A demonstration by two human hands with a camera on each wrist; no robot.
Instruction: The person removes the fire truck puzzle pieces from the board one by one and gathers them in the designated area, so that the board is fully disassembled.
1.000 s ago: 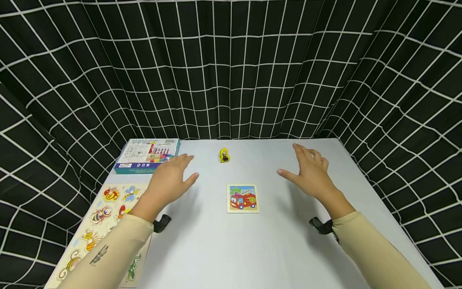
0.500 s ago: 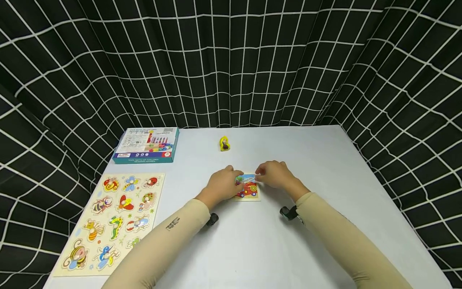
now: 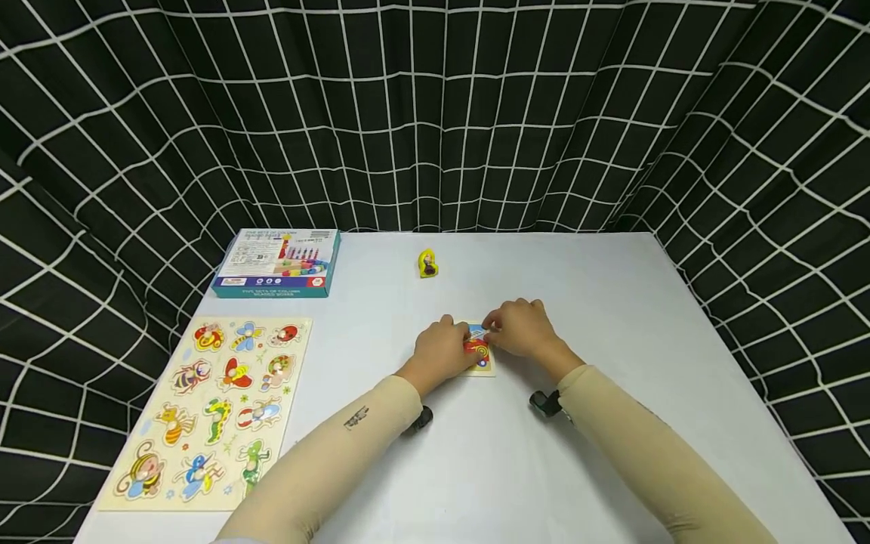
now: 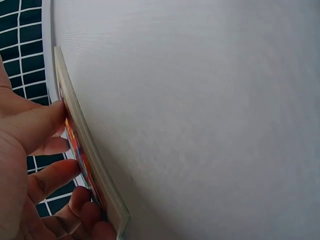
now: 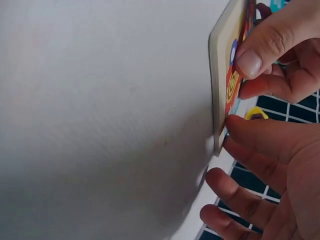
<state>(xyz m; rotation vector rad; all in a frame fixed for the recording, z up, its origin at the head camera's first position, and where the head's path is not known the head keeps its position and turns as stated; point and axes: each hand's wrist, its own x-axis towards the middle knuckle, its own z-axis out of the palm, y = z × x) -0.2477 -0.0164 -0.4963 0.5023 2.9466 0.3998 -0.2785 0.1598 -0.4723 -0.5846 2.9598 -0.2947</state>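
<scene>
A small square puzzle [image 3: 486, 368] with a red fire truck picture lies mid-table, its left part hidden under my left hand [image 3: 438, 350]. In the left wrist view, the left thumb and bent fingers hold the puzzle [image 4: 92, 150] at its picture side. My right hand [image 3: 520, 329] is at its upper right corner. In the right wrist view, the right thumb touches the corner's face while the index finger sits at the far edge, pinching there; the other fingers [image 5: 227, 187] spread loosely beyond the puzzle.
A yellow figure-shaped piece [image 3: 427, 264] stands behind the puzzle. At the left lie a large insect puzzle board [image 3: 227, 453] and, behind it, a flat teal-sided box [image 3: 275, 264]. Black grid-patterned curtain [image 3: 442, 113] encloses the white table [image 3: 612, 302] at the back and sides.
Both hands have come down from either side of the fire truck puzzle onto it. Over the last half second the left fingers have moved farther right across its picture.
</scene>
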